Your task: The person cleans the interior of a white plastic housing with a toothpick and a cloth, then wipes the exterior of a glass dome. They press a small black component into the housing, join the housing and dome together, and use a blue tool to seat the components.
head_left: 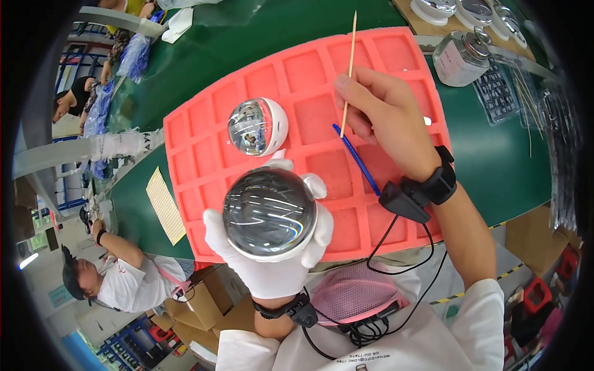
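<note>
Left hand [271,276] clasps a globe [269,209] near tray edge [346,253]; right hand [391,110] pinches a stick [353,43] beside open cells [314,119].

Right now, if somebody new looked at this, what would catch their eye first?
Probably the big glassy ball, held in the gloved left hand over the near side of the pink tray. Just beyond it, a second ball in a white shell sits on the tray. To the right, the bare right hand holds a thin wooden stick.

second globe [252,127] on tray [314,120], behind held globe [269,210] | pen [358,162] right of both | jar [458,60] right of tray
</note>
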`<state>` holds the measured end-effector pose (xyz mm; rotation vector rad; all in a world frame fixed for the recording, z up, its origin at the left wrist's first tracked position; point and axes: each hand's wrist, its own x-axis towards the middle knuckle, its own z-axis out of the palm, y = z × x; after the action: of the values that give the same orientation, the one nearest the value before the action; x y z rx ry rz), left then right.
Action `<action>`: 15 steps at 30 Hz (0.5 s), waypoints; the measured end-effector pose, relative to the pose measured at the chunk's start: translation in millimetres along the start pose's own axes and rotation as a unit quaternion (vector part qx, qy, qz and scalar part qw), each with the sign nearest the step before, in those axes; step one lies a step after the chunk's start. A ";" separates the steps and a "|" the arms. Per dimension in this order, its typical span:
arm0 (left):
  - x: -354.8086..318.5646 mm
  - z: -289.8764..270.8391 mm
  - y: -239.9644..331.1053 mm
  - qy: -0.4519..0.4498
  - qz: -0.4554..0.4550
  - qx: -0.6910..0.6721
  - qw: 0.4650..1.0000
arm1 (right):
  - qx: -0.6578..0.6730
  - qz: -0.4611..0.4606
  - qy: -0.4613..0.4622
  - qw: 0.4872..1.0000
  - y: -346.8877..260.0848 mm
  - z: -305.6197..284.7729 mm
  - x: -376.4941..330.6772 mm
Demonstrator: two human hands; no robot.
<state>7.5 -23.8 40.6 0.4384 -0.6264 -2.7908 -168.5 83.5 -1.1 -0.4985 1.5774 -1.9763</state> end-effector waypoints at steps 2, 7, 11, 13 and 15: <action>0.6 -0.3 1.0 -0.014 -0.032 -0.042 0.998 | 0.005 0.000 -0.002 1.000 1.3 -0.5 -0.5; 1.3 0.4 -0.5 0.001 -0.050 -0.061 0.997 | -0.016 -0.031 -0.006 0.999 6.1 -0.7 0.5; 0.9 -5.3 -1.6 -0.006 -0.052 -0.061 0.997 | -0.020 -0.026 -0.006 0.999 6.4 0.2 -0.1; 1.2 -6.2 -2.3 -0.009 -0.057 -0.060 0.997 | -0.022 -0.031 -0.013 0.999 8.4 0.2 -0.6; -0.4 -6.2 -3.8 -0.011 -0.061 -0.059 0.996 | -0.027 -0.029 -0.012 0.999 8.6 0.5 -2.5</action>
<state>9.3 -22.7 33.7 0.4354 -0.4498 -2.9338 -164.6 83.4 -9.1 -0.5935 1.6211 -1.9679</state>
